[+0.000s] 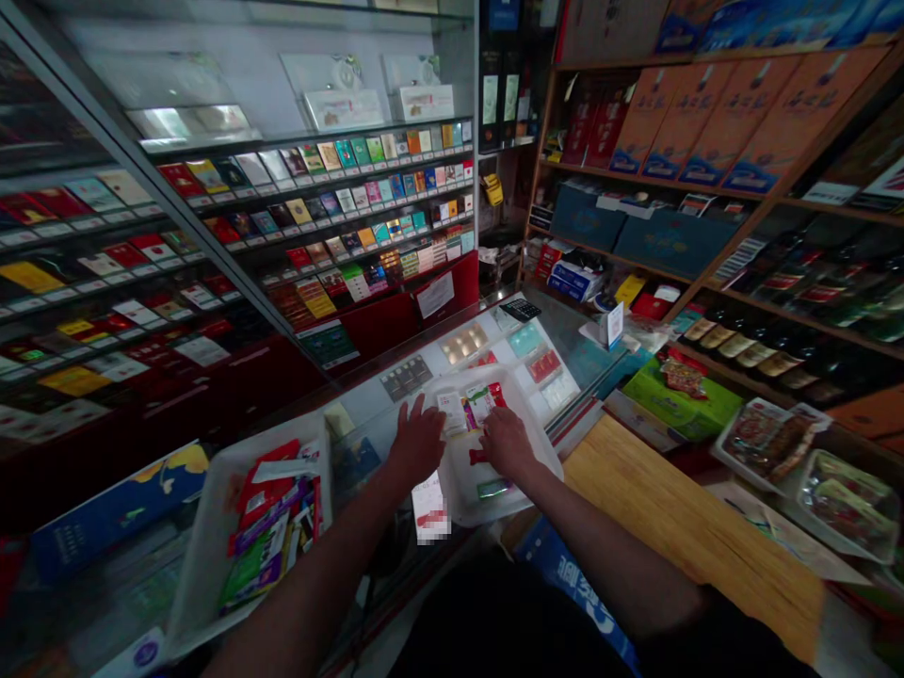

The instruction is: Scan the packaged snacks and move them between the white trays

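Note:
A white plastic basket sits on the glass counter, holding a few small packets. My left hand is at its left rim with fingers stretched and apart, close to a pale packet. Inside the basket, the fingers of my right hand are curled at a red, white and green snack packet; their tips are partly hidden. Below that hand lie a small red packet and a green packet. A phone with a lit screen is beside the basket, under my left wrist.
Another white basket, heaped with colourful snack packets, stands to the left near a blue box. A calculator rests at the counter's far end. Cigarette shelves rise behind. On the right are a wooden tabletop and a green box.

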`<state>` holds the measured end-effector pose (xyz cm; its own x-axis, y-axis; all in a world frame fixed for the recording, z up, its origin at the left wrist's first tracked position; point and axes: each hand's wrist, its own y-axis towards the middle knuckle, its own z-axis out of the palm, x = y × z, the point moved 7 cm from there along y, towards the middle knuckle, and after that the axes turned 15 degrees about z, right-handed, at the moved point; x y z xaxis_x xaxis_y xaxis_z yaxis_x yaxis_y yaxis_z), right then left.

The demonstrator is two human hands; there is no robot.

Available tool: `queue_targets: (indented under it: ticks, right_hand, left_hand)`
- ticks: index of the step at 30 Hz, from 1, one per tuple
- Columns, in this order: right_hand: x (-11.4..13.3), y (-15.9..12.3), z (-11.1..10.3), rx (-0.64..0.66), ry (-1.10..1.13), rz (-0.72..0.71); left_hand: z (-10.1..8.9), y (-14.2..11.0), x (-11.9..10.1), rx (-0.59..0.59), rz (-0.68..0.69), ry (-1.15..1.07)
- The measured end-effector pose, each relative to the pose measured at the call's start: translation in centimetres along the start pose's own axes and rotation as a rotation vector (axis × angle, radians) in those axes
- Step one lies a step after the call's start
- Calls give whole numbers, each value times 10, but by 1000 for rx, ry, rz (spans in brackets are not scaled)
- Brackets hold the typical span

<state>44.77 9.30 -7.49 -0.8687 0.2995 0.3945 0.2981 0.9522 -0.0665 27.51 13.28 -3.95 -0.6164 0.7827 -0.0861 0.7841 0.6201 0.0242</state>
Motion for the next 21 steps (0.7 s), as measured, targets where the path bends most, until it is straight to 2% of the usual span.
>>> queue_targets:
  ticks: [5,10,15,21]
  right_hand:
    - [0,10,12,-73,-65,-81]
    - [11,21,22,-67,-86,-177]
    - [20,34,25,-73,-58,-219]
    - [25,54,43,22,-91,-199]
  left_hand:
    - [18,33,1,56,0,70]
    - [35,56,9,96,-37,97]
    - [42,64,18,118,-31,127]
    - [51,66,25,139,-24,111]
